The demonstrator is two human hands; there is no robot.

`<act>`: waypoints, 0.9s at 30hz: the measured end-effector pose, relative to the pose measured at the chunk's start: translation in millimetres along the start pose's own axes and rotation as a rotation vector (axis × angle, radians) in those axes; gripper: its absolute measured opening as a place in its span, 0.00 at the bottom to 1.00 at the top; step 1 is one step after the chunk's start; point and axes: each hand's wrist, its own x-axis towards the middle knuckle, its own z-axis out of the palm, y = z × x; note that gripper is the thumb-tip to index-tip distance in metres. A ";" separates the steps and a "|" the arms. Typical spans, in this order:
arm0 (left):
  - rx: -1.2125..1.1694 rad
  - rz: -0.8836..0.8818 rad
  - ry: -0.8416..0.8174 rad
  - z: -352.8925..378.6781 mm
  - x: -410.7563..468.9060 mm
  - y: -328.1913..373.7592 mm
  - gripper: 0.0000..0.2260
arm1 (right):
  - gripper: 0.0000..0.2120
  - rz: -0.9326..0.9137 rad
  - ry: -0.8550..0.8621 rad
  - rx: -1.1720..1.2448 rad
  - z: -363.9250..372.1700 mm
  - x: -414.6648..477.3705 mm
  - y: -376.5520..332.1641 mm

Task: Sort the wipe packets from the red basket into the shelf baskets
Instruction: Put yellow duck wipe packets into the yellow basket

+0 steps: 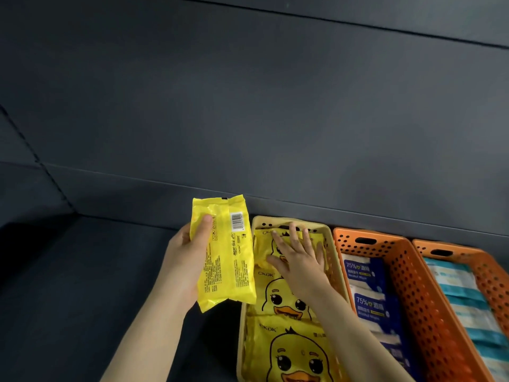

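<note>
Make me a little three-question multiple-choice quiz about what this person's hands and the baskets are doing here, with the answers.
1. Where does the right hand rest?
A) on a duck packet in the yellow basket
B) on a glass bottle
C) inside a cardboard box

2. How many orange baskets show?
A) none
B) two
C) five

3. How is the yellow packet in the left hand?
A) lying in a basket
B) torn open and empty
C) held up, barcode side towards the camera

Answers:
1 A: its straight fingers lie flat on the farthest duck packet.
2 B: two stand side by side, right of the yellow basket.
3 C: the thumb and fingers grip it, left of the baskets and clear of them.
</note>
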 end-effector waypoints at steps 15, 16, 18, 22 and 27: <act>-0.144 -0.028 -0.097 -25.1 -18.6 9.0 0.15 | 0.21 -0.128 0.398 0.616 -42.0 -49.2 -49.9; -0.165 -0.031 -0.126 -23.4 -21.8 9.8 0.16 | 0.21 -0.209 0.351 0.723 -49.5 -61.3 -64.1; -0.193 -0.032 -0.245 -17.0 -29.2 9.8 0.18 | 0.22 -0.318 0.171 0.853 -57.3 -82.3 -87.4; -0.181 -0.065 -0.416 -7.8 -44.6 5.2 0.21 | 0.22 -0.269 0.064 0.957 -60.6 -105.3 -98.6; -0.027 -0.040 -0.444 -15.9 -52.5 -3.1 0.18 | 0.15 -0.030 0.049 1.141 -66.9 -129.8 -92.0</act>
